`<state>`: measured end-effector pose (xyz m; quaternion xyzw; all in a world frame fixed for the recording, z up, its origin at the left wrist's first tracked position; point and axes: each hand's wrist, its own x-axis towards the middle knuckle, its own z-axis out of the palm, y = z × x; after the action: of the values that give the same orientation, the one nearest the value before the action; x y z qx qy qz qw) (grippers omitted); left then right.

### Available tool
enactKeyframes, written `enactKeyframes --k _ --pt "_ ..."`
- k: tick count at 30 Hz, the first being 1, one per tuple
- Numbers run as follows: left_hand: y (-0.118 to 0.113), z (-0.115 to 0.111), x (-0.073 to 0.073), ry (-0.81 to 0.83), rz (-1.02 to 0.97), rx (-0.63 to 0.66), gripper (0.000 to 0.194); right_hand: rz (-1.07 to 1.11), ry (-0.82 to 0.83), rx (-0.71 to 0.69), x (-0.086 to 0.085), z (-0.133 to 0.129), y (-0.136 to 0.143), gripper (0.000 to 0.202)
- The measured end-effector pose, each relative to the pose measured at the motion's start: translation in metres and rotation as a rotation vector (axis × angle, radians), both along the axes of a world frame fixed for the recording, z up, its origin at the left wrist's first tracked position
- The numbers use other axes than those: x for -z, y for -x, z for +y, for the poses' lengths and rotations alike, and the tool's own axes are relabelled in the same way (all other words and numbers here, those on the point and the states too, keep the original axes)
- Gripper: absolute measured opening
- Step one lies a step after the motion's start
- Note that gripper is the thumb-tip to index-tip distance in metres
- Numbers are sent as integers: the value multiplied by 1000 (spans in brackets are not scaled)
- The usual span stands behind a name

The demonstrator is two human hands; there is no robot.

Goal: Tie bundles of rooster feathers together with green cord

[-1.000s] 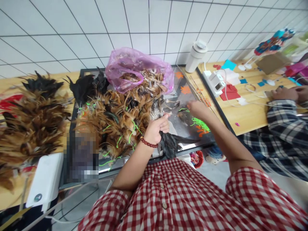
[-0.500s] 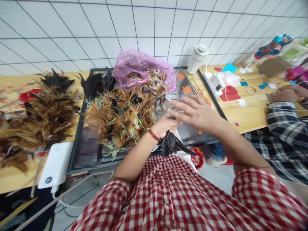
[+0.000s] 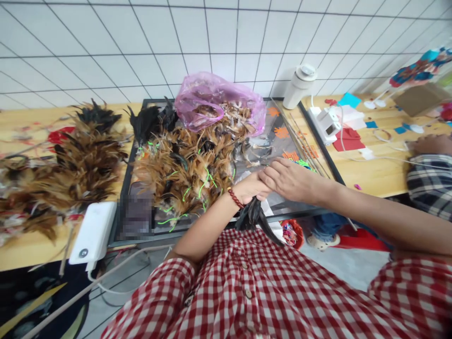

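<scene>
My left hand [image 3: 249, 188], with a dark red bead bracelet [image 3: 236, 197] at its wrist, is closed around a bunch of black feathers [image 3: 254, 216]. The feather tips hang down past the table's front edge, towards my checked shirt. My right hand [image 3: 291, 179] lies closed over the fingers of the left; whatever its fingertips pinch is hidden. Just beyond both hands, loose grey and dark feathers [image 3: 252, 153] are scattered on the dark-framed board [image 3: 334, 172]. Brown feather bunches [image 3: 190, 165], some tied with bright green strands [image 3: 204, 182], lie left of my hands.
Behind the brown bunches sits a purple plastic bag [image 3: 219, 89] of feathers. A white bottle [image 3: 299, 87] and a power strip [image 3: 324, 125] stand at right. More feathers [image 3: 84, 160] and a white power bank [image 3: 93, 233] lie left. A co-worker's sleeve [image 3: 429, 176] shows at far right.
My right hand, earlier raised with fingers spread, has come down and closed over the left. The view has swung slightly left. The left hand still grips the black feathers.
</scene>
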<state>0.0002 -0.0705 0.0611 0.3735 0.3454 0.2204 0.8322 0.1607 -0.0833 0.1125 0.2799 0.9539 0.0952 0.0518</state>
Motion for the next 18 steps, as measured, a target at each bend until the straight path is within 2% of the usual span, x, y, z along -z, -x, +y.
enactKeyframes --k 5,9,11,13,15,17,18 --pt "-1 -1 0 -70 17 100 39 -122 -187 -105 5 5 -7 20" --pt "-5 0 5 -99 103 83 34 -80 -218 -166 13 8 -12 12" --pt "-6 2 7 -175 123 82 31 -78 -221 -164 15 8 -14 12" --pt "-4 7 6 -379 157 85 36 -88 -233 -164 14 10 -19 13" --pt "3 12 1 -670 298 68 42 -89 -275 -117 9 17 -30 18" --pt "14 16 -5 -895 520 10 46 -88 -313 33 0 30 -47 24" --pt "20 18 -8 -948 624 -39 46 -84 -319 158 -5 38 -56 27"
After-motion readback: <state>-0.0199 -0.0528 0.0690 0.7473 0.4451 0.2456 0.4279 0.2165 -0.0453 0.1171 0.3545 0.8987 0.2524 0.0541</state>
